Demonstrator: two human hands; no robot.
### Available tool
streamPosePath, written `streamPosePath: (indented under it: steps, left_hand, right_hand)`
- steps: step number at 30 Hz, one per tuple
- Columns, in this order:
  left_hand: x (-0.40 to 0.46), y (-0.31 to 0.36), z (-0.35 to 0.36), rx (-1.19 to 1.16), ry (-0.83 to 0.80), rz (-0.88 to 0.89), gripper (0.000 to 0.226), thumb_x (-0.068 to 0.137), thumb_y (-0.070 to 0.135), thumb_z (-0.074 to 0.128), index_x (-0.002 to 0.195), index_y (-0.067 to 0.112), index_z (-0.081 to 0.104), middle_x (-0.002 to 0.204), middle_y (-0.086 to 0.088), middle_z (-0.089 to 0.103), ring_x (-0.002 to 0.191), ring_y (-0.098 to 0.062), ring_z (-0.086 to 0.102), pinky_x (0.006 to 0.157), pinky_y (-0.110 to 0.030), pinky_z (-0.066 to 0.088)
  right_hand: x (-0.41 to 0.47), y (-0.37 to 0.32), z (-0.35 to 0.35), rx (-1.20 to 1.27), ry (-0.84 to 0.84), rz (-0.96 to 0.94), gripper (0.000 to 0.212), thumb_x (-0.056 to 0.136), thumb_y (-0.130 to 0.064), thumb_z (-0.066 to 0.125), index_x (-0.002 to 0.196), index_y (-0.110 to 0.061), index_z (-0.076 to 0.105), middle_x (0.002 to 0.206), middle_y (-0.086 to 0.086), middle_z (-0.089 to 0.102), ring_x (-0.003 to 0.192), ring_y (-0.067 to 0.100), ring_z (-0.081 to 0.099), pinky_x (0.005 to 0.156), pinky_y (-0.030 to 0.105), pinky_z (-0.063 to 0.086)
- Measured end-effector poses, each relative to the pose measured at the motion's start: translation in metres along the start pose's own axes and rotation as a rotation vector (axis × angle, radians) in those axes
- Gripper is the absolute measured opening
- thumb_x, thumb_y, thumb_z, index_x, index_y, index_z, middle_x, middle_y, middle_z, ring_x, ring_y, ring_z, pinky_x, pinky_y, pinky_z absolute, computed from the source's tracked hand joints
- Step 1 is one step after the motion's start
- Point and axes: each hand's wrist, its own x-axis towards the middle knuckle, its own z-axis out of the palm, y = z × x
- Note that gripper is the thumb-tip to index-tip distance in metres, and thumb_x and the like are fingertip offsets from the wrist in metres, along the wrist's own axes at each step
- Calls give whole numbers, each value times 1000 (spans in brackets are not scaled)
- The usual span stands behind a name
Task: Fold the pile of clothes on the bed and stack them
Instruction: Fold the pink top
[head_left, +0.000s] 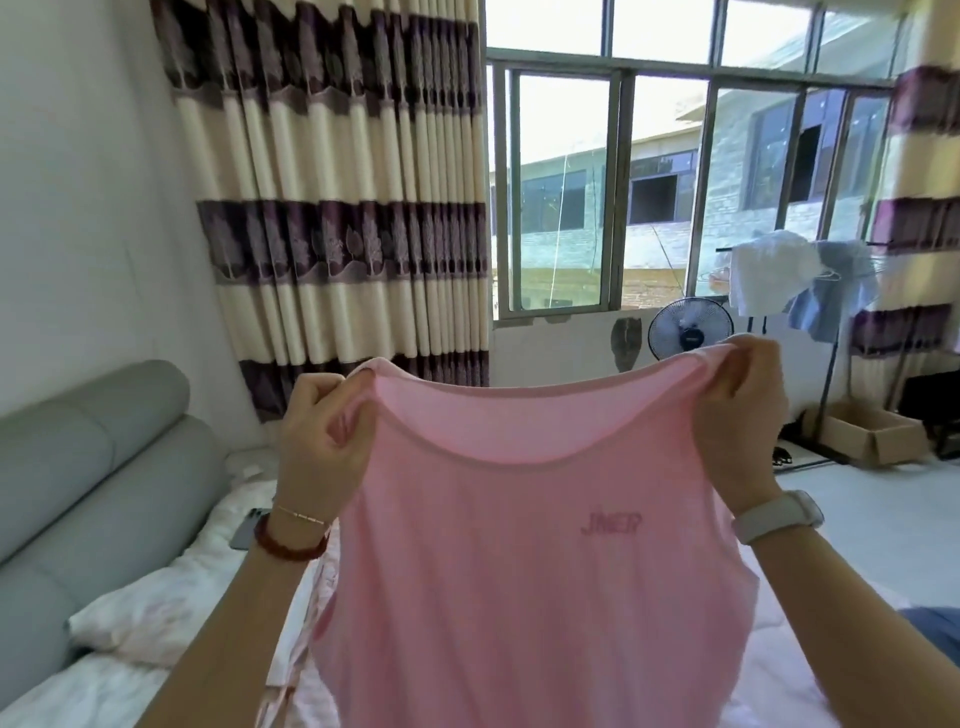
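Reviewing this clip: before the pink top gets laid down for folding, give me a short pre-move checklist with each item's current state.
1. Left hand pinches one shoulder of the pink top: ok.
2. Right hand pinches the other shoulder: ok.
3. Top spread flat between the hands, neckline open: ok.
4. Printed lettering reads mirrored, so the side facing away is probably the front: cannot tell.
5. Free space on the bed under the top: cannot tell, hidden.
6. Hem untwisted: cannot tell, out of frame.

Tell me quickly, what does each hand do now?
Left hand: pinches one shoulder of the pink top.
Right hand: pinches the other shoulder.
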Motion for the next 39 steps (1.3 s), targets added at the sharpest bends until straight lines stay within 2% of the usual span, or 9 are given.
streamPosePath:
  steps: [6,8,12,18,22,25,30,35,39]
  left_hand:
    - [-34,-6,-7,-84,-143,-189,37,83,7,65,104,35,52,76,14,50,69,9,51,65,-3,40]
    - [-41,-13,-3,-92,-206,-312,38,82,19,67,112,36,51,64,6,47,58,0,48,57,-8,40]
    - [-54,-43,16,37,-316,-432,6,78,25,71,77,30,68,80,3,52,71,-6,51,64,-19,39]
    - [-56,-124,87,264,-454,-731,43,74,48,70,63,13,49,60,5,49,60,-15,46,51,-28,32]
    - [-73,-185,158,185,-476,-1001,42,81,30,69,114,8,56,104,-6,57,91,-23,56,73,-32,49]
    - [-128,-222,194,240,-580,-1076,65,82,28,68,136,8,38,132,-12,41,115,-29,48,93,-32,43]
    - [-309,-220,179,284,-624,-1426,45,89,13,56,130,0,44,134,-19,46,119,-33,48,95,-36,39]
    - [-477,-154,121,517,-524,-1752,33,87,11,57,115,-9,54,118,-28,56,111,-39,50,94,-40,39]
    - [-551,-100,83,703,-535,-1887,53,82,26,67,122,-5,51,124,-28,53,117,-41,47,98,-45,38]
  right_hand:
    - [-30,27,5,37,-24,6,15,95,-4,38,102,0,51,99,17,54,81,13,44,69,20,30]
    - [-35,43,9,-21,-57,2,18,96,-4,38,103,0,54,101,16,57,82,14,46,69,23,30]
    - [-41,80,27,-177,-129,-20,22,97,-9,41,106,-7,61,101,13,63,86,26,55,67,25,30]
    - [-37,157,113,-275,-453,294,26,94,-14,44,109,-12,65,109,12,66,100,35,57,78,33,41]
    - [-50,213,187,-171,-716,656,45,92,-12,47,136,-6,43,128,13,53,123,33,46,103,40,37]
    - [-99,255,213,-170,-962,522,60,93,-6,44,147,-8,19,147,14,31,136,28,29,111,33,25]
    - [-236,332,149,-289,-1150,623,51,91,-1,41,141,-6,33,142,20,39,98,22,53,87,31,36]
    - [-360,369,18,-473,-1035,992,39,91,0,41,130,0,46,131,20,49,115,32,49,94,33,36]
    - [-424,376,-76,-652,-938,1193,40,90,0,43,130,4,44,128,24,50,118,36,46,100,40,34]
